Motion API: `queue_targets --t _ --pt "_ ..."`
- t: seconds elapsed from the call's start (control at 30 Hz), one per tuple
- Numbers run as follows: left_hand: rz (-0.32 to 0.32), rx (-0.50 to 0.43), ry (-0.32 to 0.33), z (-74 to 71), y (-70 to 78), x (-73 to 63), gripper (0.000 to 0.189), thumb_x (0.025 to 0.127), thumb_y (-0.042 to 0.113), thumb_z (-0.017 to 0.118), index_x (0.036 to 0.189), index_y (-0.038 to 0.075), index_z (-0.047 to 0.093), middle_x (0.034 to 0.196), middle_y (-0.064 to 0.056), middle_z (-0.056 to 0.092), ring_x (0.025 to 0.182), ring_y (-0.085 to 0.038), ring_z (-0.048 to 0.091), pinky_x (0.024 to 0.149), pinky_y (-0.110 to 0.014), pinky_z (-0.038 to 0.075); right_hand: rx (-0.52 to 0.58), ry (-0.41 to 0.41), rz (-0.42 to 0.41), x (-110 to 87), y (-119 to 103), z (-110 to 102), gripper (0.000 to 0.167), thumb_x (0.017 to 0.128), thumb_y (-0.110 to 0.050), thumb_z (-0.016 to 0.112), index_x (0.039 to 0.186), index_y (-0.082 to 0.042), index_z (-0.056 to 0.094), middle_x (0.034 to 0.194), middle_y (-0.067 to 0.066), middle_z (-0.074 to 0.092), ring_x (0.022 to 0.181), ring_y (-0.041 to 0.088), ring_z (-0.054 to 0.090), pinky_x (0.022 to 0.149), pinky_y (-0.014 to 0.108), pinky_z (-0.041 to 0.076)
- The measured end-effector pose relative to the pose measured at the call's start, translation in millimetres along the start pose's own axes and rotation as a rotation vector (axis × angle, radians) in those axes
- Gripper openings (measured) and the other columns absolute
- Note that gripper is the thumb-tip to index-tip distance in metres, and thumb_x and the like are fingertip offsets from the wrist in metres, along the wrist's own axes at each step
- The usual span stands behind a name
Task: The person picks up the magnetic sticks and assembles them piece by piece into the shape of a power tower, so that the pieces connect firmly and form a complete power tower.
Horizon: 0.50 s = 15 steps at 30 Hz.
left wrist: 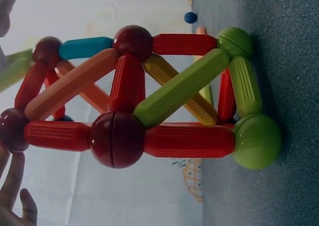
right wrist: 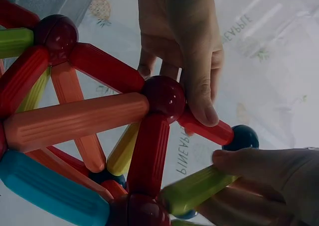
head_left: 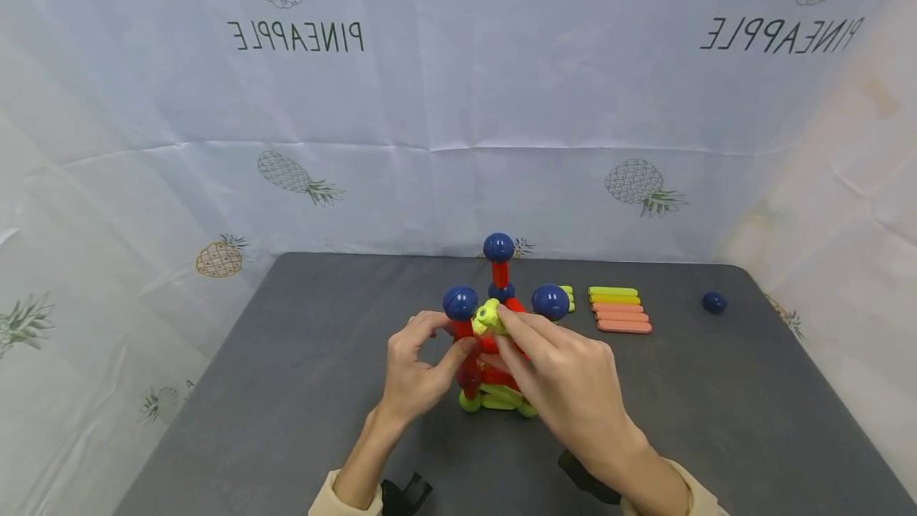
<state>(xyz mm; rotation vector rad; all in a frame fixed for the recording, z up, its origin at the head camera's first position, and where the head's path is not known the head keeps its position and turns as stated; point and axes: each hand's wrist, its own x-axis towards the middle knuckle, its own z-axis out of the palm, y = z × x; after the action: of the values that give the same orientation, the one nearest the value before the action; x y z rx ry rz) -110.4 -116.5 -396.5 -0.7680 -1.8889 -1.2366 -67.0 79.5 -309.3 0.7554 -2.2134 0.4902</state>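
Note:
A tall frame of magnetic rods and balls stands on the table, with green balls [left wrist: 256, 141] at its base, maroon balls [left wrist: 117, 139] higher up and blue balls [head_left: 497, 248] at the top. My left hand [head_left: 419, 361] pinches a short red rod [right wrist: 207, 128] between thumb and fingers. That rod joins a maroon ball [right wrist: 164, 99] to a blue ball [right wrist: 241, 137]. My right hand [head_left: 573, 377] holds a light green rod [right wrist: 197, 190] close beside the blue ball, its other end at a lower maroon ball [right wrist: 147, 211].
Right of the frame, yellow and orange rods [head_left: 623, 326] lie in a neat row on the dark table [head_left: 315, 341]. A loose blue ball [head_left: 714, 302] is farther right. Several more light green rods [head_left: 570, 299] show just behind the frame. A pineapple-print cloth [head_left: 430, 102] hangs behind.

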Motion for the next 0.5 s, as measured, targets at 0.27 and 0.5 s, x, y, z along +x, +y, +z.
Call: queue_targets --t 0.27,0.5 --pt "0.033 -0.027 -0.014 0.7 -1.5 1.0 0.026 0.099 0.033 0.068 0.104 0.008 0.073 0.085 -0.005 0.070 0.080 -0.015 0.061 0.073 -0.028 0.045 -0.019 -0.064 0.075 0.9 -2.4 3.7 0.042 0.072 -0.015 0.093 0.111 -0.011 0.080 0.096 0.002 0.080 0.071 0.014 0.075 0.054 0.022 0.053" --pt "-0.092 0.009 -0.083 -5.0 -2.5 -2.4 0.034 0.086 0.033 0.083 0.111 0.013 0.071 0.089 -0.002 0.070 0.084 -0.014 0.062 0.073 -0.027 0.046 0.046 0.026 0.042 -6.5 5.5 0.2 0.037 0.073 -0.022 0.093 0.106 -0.011 0.081 0.089 0.001 0.079 0.066 0.010 0.072 0.054 0.018 0.051"
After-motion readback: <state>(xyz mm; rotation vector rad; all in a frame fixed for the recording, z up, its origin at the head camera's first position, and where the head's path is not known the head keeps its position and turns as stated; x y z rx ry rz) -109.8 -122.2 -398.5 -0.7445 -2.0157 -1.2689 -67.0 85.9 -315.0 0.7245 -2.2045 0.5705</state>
